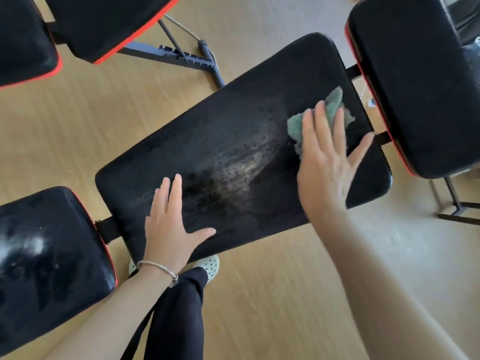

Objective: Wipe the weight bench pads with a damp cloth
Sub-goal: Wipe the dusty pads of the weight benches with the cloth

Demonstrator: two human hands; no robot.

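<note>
- Two hands are on the long black bench pad, which runs diagonally across the view from lower left to upper right.
- Right hand: palm down, fingers spread and extended, pressing flat on the green cloth. The fingers are not curled around the cloth; it is pinned under the palm and fingertips, not clenched.
- Cloth location: on the upper right end of the pad, near the edge that faces the adjoining black pad with red trim. Parts of the cloth protrude beyond the fingertips and to the left of the hand.
- Left hand: released, holding nothing. It lies flat on the lower left portion of the pad, fingers together, thumb spread toward the near edge.
- A silver bracelet sits on the left wrist.
- Pad surface: a streaked, speckled damp patch lies between the two hands.
- A second black pad at lower left shows bright glare or wet patches; which one cannot be determined.
- A further red-trimmed bench with a notched metal frame stands at upper left.
- The wooden floor lies below; one leg in black trousers and light perforated shoes are visible under the pad's near edge.
</note>
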